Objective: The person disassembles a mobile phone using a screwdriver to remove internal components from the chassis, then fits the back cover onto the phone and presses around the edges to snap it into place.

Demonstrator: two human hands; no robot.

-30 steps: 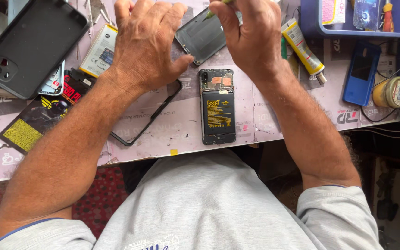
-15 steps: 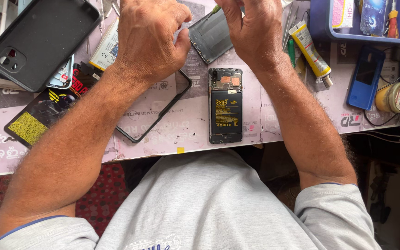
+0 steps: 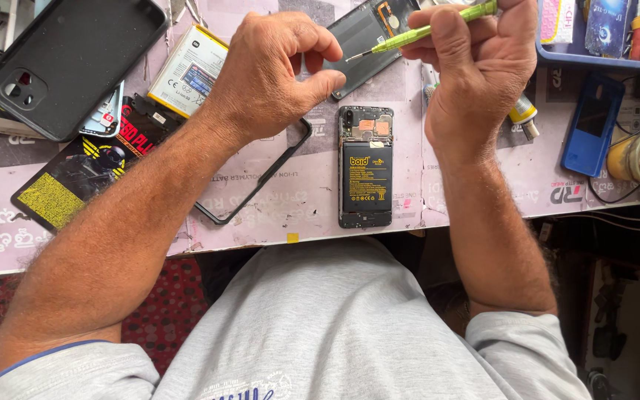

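While the right hand (image 3: 475, 74) pinches a green screwdriver (image 3: 427, 30), left hand (image 3: 272, 74) curled, fingertips pinched together, opened phone (image 3: 365, 167) on the table (image 3: 483, 192) just below, between both hands.

A single head-worn camera looks steeply down from above the person's chest, close over the worktable (image 3: 275, 215). Its frame takes in both forearms and the near table edge

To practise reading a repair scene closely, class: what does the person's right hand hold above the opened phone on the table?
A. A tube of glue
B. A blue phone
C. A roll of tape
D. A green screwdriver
D: the right hand pinches a slim green screwdriver, its metal tip pointing toward the left hand, above the opened phone lying on the table.
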